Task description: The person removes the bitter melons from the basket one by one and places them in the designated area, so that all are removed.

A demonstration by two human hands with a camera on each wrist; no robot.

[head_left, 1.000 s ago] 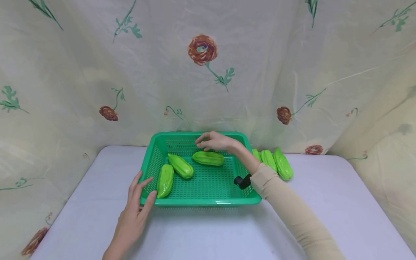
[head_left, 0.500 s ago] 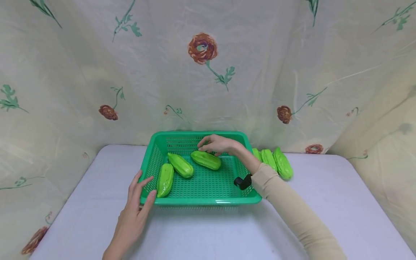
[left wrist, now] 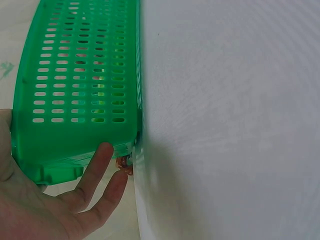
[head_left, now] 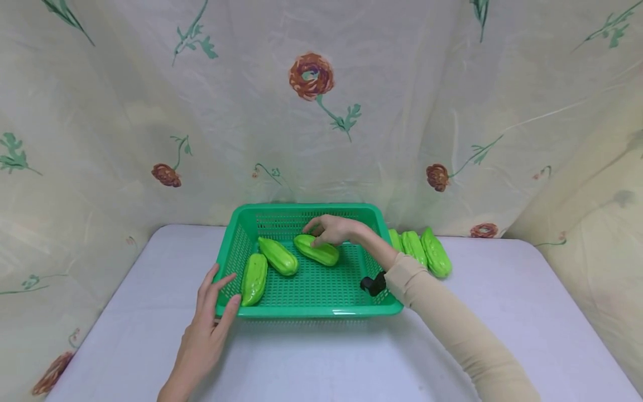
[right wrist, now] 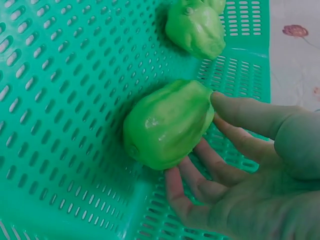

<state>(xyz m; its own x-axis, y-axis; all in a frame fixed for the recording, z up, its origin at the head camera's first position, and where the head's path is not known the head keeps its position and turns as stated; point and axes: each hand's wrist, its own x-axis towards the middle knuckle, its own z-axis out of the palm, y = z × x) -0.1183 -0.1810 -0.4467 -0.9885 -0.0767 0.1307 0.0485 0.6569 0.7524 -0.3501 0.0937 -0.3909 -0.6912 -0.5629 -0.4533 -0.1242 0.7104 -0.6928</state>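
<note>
Sharing one basket (head_left: 311,311), three gourds (head_left: 278,257)

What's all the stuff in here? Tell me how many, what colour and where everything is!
Table: 1, whitish, lower part of the head view
Basket: 1, green, on the table
Leftmost vegetable: 1, green, in the basket's near-left part
Middle vegetable: 1, green, in the basket
Rightmost vegetable: 1, green, in the basket
Outside vegetables: at least 3, green, right of the basket
Flowered sheet: count unclear, pale with red-brown flowers, behind the table
Dark object: 1, black, by the sleeve
Sleeve: 1, beige, on the right arm
Left hand: 1, bare, touching the basket's left side
Right hand: 1, bare, holding the rightmost vegetable
</note>
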